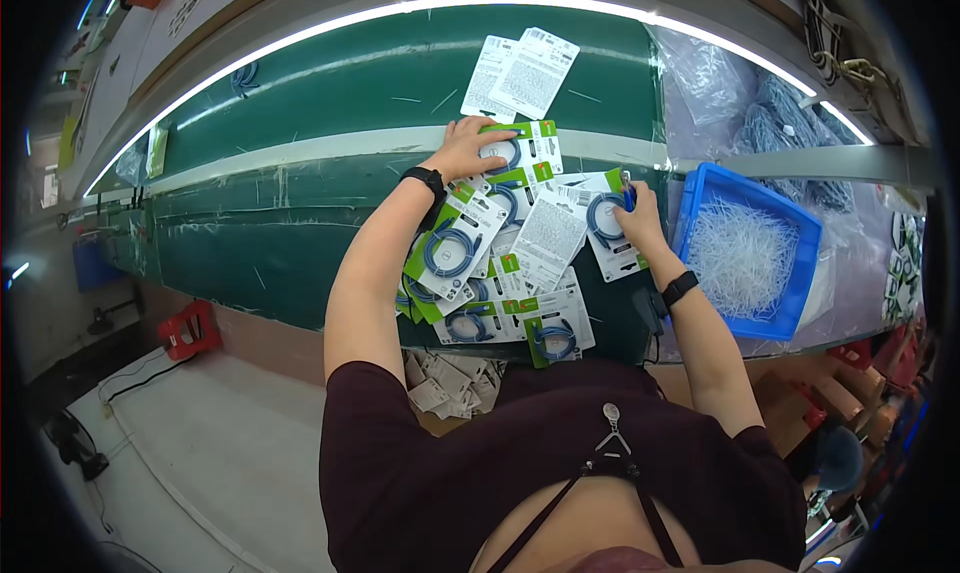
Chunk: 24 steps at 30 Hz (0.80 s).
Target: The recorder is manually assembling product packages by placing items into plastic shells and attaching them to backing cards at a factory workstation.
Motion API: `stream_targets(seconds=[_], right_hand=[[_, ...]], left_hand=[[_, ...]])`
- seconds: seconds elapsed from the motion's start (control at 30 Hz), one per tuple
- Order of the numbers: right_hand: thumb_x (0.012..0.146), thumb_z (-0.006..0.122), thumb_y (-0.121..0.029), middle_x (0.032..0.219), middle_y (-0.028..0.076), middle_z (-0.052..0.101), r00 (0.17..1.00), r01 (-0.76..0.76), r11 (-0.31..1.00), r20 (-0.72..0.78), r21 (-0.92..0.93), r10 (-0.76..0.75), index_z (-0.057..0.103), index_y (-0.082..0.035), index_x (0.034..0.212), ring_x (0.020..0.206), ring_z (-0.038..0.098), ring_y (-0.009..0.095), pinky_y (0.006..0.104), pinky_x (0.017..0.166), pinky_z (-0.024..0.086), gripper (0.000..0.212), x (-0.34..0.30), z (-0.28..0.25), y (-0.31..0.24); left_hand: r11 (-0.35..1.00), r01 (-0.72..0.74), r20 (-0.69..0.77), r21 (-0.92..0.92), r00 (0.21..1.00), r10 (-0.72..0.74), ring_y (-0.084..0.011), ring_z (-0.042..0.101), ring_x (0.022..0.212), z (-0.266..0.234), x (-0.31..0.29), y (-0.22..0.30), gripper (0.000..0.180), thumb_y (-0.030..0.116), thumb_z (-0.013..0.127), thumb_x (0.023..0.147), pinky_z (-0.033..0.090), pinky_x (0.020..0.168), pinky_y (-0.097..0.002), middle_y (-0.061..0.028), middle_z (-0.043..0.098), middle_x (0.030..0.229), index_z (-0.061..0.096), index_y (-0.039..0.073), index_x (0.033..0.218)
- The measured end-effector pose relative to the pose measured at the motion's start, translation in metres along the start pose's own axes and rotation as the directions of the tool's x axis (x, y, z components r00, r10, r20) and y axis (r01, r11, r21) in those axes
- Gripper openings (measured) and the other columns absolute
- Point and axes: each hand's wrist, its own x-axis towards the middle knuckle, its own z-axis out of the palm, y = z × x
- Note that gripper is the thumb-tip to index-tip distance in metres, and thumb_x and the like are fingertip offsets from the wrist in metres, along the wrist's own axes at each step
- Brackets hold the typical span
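My left hand (pixel 468 151) lies with its fingers stretched out over a green and white cable card (pixel 546 153) at the far end of a loose pile. A coiled blue cable shows on that card beside the fingertips. My right hand (pixel 645 218) is closed around a small tool with blue handles and a metal tip (pixel 628 187), partly hidden by the fingers. It is at the right edge of another carded blue cable (pixel 607 243). Between and below the hands, several carded cables (pixel 450 250) overlap, with a printed white card back (pixel 550 235) on top.
Two cards (pixel 537 73) lie print side up at the back of the green table (pixel 260 193). On the right, a blue bin (pixel 815 263) holds thin white strips. Bagged blue cables (pixel 785 123) lie behind it. White cards (pixel 450 383) fill a box below the front edge.
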Motion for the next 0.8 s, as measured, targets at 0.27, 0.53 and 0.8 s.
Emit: stream_targets(seconds=[0.27, 0.53, 0.8], right_hand=[[0.072, 0.068, -0.008, 0.105, 0.021, 0.054, 0.993, -0.016, 0.999, -0.115, 0.052, 0.022, 0.051, -0.005, 0.113, 0.1, 0.053, 0.041, 0.045, 0.088, 0.043, 0.044, -0.016, 0.009, 0.005], [0.069, 0.07, -0.008, 0.107, 0.019, 0.053, 0.972, 0.017, 0.998, -0.236, 0.056, -0.003, 0.05, -0.003, 0.114, 0.105, 0.049, 0.039, 0.0438, 0.095, 0.039, 0.049, -0.039, 0.017, 0.026], [0.068, 0.066, 0.001, 0.105, 0.016, 0.052, 0.959, 0.144, 0.989, -0.246, 0.012, -0.137, 0.051, -0.007, 0.115, 0.103, 0.047, 0.038, 0.0427, 0.092, 0.037, 0.05, -0.062, -0.02, -0.005]], left_hand=[[0.998, 0.049, -0.209, -0.048, 0.976, -0.058, -0.0321, 0.039, 0.128, 0.003, 0.005, -0.024, 0.059, 0.04, 0.073, 0.074, 0.029, 0.106, -0.0433, -0.0146, 0.047, 0.134, 0.059, 0.013, 0.124], [0.983, 0.046, -0.055, -0.177, 0.997, -0.057, -0.0332, 0.051, 0.117, -0.034, 0.02, -0.039, 0.036, 0.03, 0.07, 0.081, 0.038, 0.1, -0.0374, -0.0182, 0.057, 0.122, 0.065, 0.002, 0.103], [0.984, 0.175, -0.148, 0.021, 0.974, -0.171, -0.0326, 0.046, 0.126, -0.072, 0.003, 0.008, 0.053, 0.033, 0.065, 0.087, 0.036, 0.105, -0.0388, -0.019, 0.051, 0.134, 0.053, 0.003, 0.128]])
